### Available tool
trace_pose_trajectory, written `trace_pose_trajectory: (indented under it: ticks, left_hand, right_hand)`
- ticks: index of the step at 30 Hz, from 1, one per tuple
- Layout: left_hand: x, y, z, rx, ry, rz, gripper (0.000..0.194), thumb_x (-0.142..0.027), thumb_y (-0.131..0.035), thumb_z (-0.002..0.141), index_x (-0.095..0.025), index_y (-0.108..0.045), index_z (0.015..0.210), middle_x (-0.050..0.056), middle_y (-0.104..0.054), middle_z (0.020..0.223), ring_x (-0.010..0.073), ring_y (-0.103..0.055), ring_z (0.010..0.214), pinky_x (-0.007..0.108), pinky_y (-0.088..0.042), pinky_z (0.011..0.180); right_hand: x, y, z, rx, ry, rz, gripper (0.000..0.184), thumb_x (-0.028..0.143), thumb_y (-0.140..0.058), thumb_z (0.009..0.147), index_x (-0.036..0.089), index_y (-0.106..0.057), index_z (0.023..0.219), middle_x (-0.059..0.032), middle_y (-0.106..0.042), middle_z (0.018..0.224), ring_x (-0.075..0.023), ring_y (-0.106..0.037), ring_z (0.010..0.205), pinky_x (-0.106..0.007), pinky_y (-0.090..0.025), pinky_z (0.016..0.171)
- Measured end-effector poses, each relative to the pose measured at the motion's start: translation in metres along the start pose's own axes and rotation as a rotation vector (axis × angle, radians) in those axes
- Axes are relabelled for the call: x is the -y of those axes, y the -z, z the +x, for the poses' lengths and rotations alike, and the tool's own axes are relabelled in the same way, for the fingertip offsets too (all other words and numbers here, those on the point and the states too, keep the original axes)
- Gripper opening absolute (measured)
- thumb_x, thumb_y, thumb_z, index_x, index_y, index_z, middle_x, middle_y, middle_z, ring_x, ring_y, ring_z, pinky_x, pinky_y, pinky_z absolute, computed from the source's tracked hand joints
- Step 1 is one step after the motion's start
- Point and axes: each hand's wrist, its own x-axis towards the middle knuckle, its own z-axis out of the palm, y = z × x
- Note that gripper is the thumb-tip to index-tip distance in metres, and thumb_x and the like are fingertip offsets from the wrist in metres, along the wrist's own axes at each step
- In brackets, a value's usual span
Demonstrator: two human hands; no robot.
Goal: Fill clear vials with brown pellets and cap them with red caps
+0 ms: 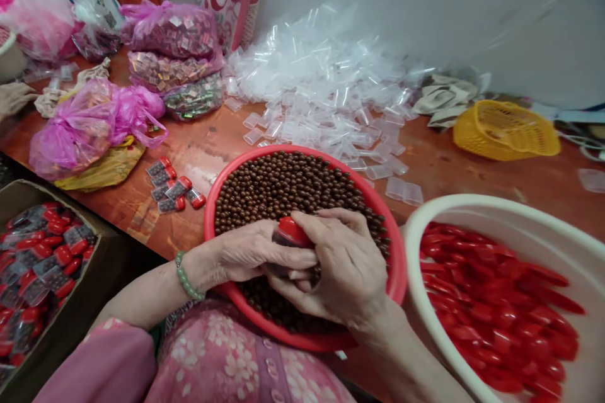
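Note:
Over a red plastic basin [302,149] full of small brown beads [293,189], my two hands work close together. A small container with a red cap [292,233] sits between them, its lower part hidden by my fingers. My left hand [255,252], with a green bead bracelet [188,276] at the wrist, holds the container from the side. My right hand [343,264] wraps over it from above, with fingers against the red cap. Both hands rest just above the beads, inside the basin's rim.
To the right, a white basin [416,252] holds many loose red caps. A cardboard box [42,277] of capped containers stands at the left. Transparent plastic containers [321,75] lie heaped on the wooden table [454,164], with pink bags and a yellow basket [505,131] around them.

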Motion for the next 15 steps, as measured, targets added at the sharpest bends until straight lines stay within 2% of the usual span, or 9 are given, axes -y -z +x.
trace_pose_trajectory:
  ticks: [2,5,7,9,11,12,15]
  left_hand:
    - [0.005,0.002,-0.005,-0.015,-0.007,-0.005,0.044,-0.047,-0.087,0.061,-0.01,-0.062,0.064,0.001,-0.059,0.061,0.0098,-0.057,0.06,0.023,-0.045,0.062]
    - [0.007,0.003,-0.015,-0.156,-0.042,0.001,0.053,-0.065,-0.072,0.07,-0.012,-0.063,0.072,0.003,-0.06,0.066,0.0114,-0.056,0.059,0.025,-0.045,0.06]
    - [0.002,0.003,-0.026,-0.273,-0.121,0.126,0.059,-0.073,-0.058,0.078,-0.014,-0.063,0.082,0.001,-0.057,0.066,0.0103,-0.052,0.057,0.025,-0.043,0.057]
    - [-0.009,0.008,-0.04,-0.396,-0.244,0.378,0.059,-0.073,-0.051,0.082,-0.017,-0.061,0.094,-0.001,-0.054,0.068,0.0098,-0.049,0.058,0.024,-0.041,0.057]
    - [-0.026,0.024,-0.054,-0.611,-0.378,0.674,0.055,-0.07,-0.047,0.086,-0.018,-0.058,0.099,-0.001,-0.054,0.071,0.011,-0.05,0.062,0.024,-0.042,0.061]
    - [-0.035,0.036,-0.06,-0.736,-0.393,0.83,0.052,-0.067,-0.045,0.089,-0.018,-0.058,0.1,0.0,-0.057,0.075,0.0122,-0.052,0.067,0.025,-0.042,0.063]
    - [-0.06,0.084,-0.07,-1.137,-0.326,1.315,0.043,-0.059,-0.041,0.094,-0.019,-0.057,0.095,0.0,-0.059,0.077,0.0151,-0.054,0.072,0.027,-0.038,0.066]
  right_hand:
    - [0.004,-0.003,-0.001,0.02,-0.009,0.006,0.067,0.038,-0.066,0.079,0.013,-0.042,0.136,-0.0113,-0.07,0.09,-0.0264,-0.067,0.078,-0.047,-0.05,0.082]
    - [0.009,-0.005,-0.001,0.099,-0.011,0.023,0.068,0.033,-0.063,0.083,0.008,-0.038,0.141,-0.0175,-0.07,0.102,-0.0293,-0.067,0.091,-0.045,-0.05,0.081]
    - [0.009,-0.001,-0.001,0.156,-0.015,0.058,0.073,0.034,-0.062,0.087,0.007,-0.03,0.148,-0.0215,-0.066,0.117,-0.032,-0.064,0.105,-0.046,-0.051,0.083]
    - [0.001,0.007,-0.004,0.185,-0.076,0.072,0.077,0.037,-0.062,0.089,0.011,-0.025,0.152,-0.0217,-0.061,0.127,-0.0328,-0.06,0.115,-0.047,-0.051,0.089]
    - [-0.012,0.018,-0.011,0.176,-0.186,0.053,0.076,0.039,-0.065,0.089,0.017,-0.029,0.152,-0.0189,-0.06,0.13,-0.0326,-0.059,0.117,-0.048,-0.051,0.095]
    - [-0.021,0.024,-0.016,0.171,-0.251,0.043,0.073,0.04,-0.066,0.088,0.02,-0.034,0.15,-0.0174,-0.06,0.13,-0.0324,-0.06,0.117,-0.049,-0.051,0.096]
    - [-0.042,0.035,-0.034,0.207,-0.41,0.053,0.066,0.045,-0.068,0.086,0.021,-0.044,0.143,-0.0158,-0.061,0.129,-0.0332,-0.06,0.117,-0.051,-0.051,0.098]
